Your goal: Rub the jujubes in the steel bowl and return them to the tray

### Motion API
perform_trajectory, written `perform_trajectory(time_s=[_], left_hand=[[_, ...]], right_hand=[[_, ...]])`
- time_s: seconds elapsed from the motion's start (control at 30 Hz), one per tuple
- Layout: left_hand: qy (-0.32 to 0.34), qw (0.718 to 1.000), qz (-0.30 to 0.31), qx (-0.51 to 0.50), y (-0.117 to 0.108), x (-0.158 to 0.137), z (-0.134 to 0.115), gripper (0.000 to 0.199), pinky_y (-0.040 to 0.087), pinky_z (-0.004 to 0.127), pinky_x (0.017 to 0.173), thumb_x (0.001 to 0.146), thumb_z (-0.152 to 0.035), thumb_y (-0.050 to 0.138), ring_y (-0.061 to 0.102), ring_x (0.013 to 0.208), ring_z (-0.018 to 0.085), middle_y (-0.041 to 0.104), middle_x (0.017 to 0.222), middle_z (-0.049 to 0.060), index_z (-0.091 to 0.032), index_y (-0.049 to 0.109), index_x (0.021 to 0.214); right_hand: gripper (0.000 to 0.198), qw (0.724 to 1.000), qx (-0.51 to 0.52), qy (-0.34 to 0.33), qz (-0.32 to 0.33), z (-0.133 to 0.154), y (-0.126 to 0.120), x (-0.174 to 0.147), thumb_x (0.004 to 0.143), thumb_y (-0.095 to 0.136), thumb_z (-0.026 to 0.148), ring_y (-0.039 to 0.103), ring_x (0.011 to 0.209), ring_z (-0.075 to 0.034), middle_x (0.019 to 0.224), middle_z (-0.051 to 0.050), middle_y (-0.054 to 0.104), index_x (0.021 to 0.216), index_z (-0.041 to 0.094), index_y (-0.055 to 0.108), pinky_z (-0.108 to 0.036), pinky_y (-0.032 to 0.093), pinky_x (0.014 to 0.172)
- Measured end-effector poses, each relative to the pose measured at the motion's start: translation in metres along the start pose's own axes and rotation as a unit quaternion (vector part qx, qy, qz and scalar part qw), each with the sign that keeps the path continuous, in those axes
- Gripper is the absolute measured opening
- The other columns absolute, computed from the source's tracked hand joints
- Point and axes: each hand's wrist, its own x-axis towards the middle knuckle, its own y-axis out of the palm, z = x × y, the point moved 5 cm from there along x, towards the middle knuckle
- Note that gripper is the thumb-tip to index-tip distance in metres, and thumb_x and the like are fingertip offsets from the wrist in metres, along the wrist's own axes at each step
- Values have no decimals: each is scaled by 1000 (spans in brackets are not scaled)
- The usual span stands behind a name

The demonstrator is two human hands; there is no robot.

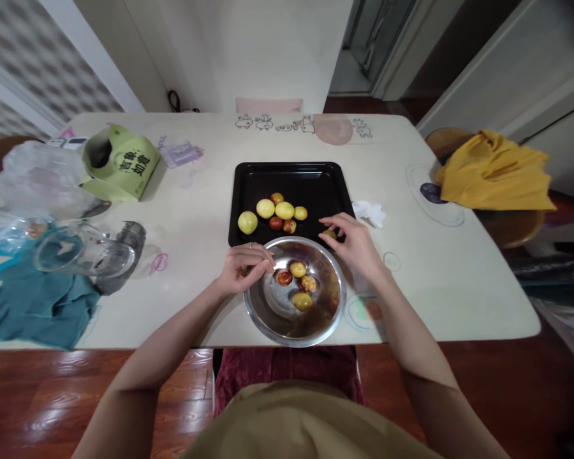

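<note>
A round metal bowl (337, 312) stands at the table's front edge with several mottled yellow-brown jujubes (301, 301) inside it. Just behind it lies a black baking tray (310, 182), holding a loose cluster of pale green and reddish jujubes (284, 210). My right hand (351, 239) is over the tray's near right corner, its thumb and fingers closed around a greenish jujube (329, 234). At the bowl's left rim is my left hand (246, 266), fingers bent and pressed together, the tips reaching over the bowl. What those fingers hold, if anything, is hidden.
A crumpled white tissue (369, 213) lies right of the tray. Leftward are a green carton (124, 162), plastic bags (41, 175), a clear glass jug (88, 252) on its side and a teal cloth (38, 299). A yellow cloth (495, 172) hangs at the right edge.
</note>
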Motion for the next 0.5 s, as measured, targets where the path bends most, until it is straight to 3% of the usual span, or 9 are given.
perform_trajectory(time_s=[0.13, 0.3, 0.5], left_hand=[[0, 1000, 1, 3, 0, 0, 0, 35, 64, 36, 83, 105, -22, 56, 78, 74, 19, 79, 74, 7, -17, 76, 77], [8, 1000, 1, 3, 0, 0, -1, 32, 64, 35, 83, 103, -16, 57, 77, 75, 19, 79, 74, 7, -16, 77, 78], [5, 1000, 4, 6, -1, 0, -1, 32, 65, 36, 83, 104, -19, 57, 78, 75, 19, 79, 75, 6, -16, 77, 79]], right_hand=[[20, 998, -56, 11, 8, -9, 2, -2, 97, 68, 34, 68, 93, -27, 110, -10, 70, 111, 22, 76, -44, 58, 85], [19, 993, -81, 63, 52, -25, 3, -2, 94, 74, 36, 65, 77, -23, 94, -8, 71, 102, 19, 76, -38, 55, 73], [17, 996, -20, 85, 29, -25, 5, -3, 89, 73, 30, 65, 73, -21, 91, -6, 75, 103, 20, 71, -37, 55, 72]])
